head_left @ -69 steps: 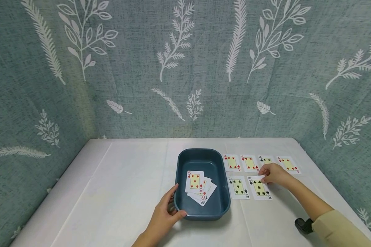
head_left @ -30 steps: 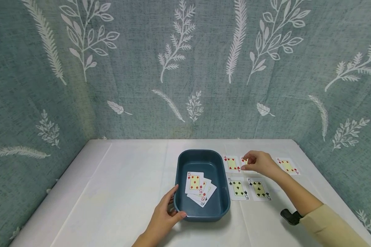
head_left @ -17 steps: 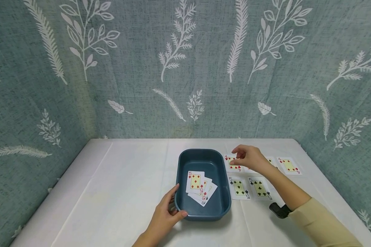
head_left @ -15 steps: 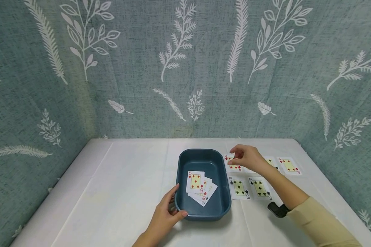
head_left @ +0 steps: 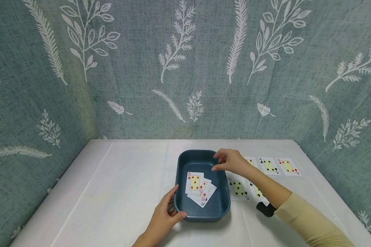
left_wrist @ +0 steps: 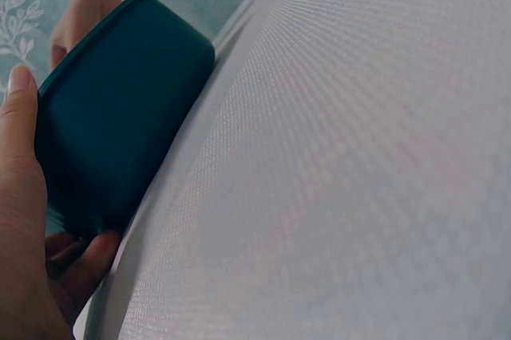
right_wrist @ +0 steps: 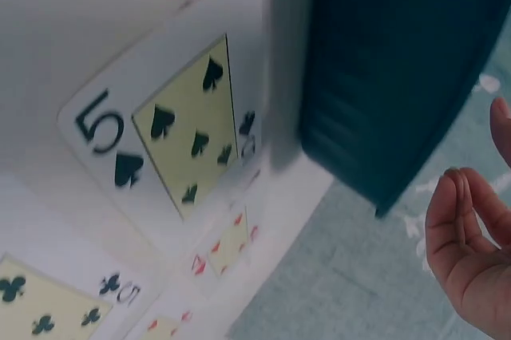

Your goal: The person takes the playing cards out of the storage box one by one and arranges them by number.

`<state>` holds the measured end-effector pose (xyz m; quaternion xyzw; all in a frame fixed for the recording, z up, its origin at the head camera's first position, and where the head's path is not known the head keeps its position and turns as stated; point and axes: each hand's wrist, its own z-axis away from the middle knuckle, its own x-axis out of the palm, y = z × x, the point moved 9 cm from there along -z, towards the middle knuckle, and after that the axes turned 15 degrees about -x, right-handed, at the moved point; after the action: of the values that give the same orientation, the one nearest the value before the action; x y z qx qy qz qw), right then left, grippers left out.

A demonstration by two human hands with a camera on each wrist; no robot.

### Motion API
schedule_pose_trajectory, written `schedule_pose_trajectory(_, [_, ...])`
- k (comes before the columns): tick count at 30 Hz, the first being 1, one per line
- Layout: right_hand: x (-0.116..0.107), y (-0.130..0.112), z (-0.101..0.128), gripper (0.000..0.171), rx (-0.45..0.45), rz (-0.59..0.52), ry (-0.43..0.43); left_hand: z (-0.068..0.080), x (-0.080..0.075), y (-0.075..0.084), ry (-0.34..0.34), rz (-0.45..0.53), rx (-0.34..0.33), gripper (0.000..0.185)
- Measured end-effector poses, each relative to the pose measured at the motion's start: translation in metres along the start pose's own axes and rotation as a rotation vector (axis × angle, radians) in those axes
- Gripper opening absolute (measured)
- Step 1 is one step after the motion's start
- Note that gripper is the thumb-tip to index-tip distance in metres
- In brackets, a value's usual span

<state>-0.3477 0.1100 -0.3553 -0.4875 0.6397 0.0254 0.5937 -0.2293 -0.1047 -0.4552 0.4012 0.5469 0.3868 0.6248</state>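
Observation:
My left hand (head_left: pixel 164 215) grips the near left corner of a dark blue plastic tray (head_left: pixel 204 218), thumb on the rim. In the left wrist view its fingers (left_wrist: pixel 92 264) curl against the tray's lower side. Inside the tray, a five of diamonds playing card (head_left: pixel 194 184) lies face up over several others, one a six (head_left: pixel 203 202). My right hand (head_left: pixel 230 162) hovers over the tray's far right edge, fingers loosely bent, thumb apart, holding nothing. Beside the tray lie a five of spades (head_left: pixel 237 188) and a partly covered five of clubs (head_left: pixel 257 191).
Behind the fives runs a row of fours: a red four (head_left: pixel 250 160) partly hidden, a black four (head_left: pixel 269 166) and a four of diamonds (head_left: pixel 288 167). The right hand and arm hide the row's left end. Patterned green cloth (head_left: pixel 173 68) encloses the white table (head_left: pixel 126 178).
My right hand has let go of the five of clubs, leaving it beside the five of spades, and has moved left across the fours to the tray. The left hand stays on the tray.

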Motion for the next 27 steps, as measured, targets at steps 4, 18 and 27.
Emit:
schedule_pose_trajectory(4, [0.014,-0.003,-0.004,0.049,0.015,-0.009,-0.043,0.000,0.000,-0.001,0.001,-0.009,-0.011,0.079])
schedule_pose_trajectory(18, [0.048,-0.012,-0.024,0.052,-0.038,0.000,-0.135,-0.001,0.001,-0.003,-0.019,0.017,-0.022,0.078])
schedule_pose_trajectory(27, [0.070,-0.004,-0.039,0.058,0.003,0.036,-0.170,-0.001,0.002,-0.004,-0.029,0.008,-0.044,0.078])
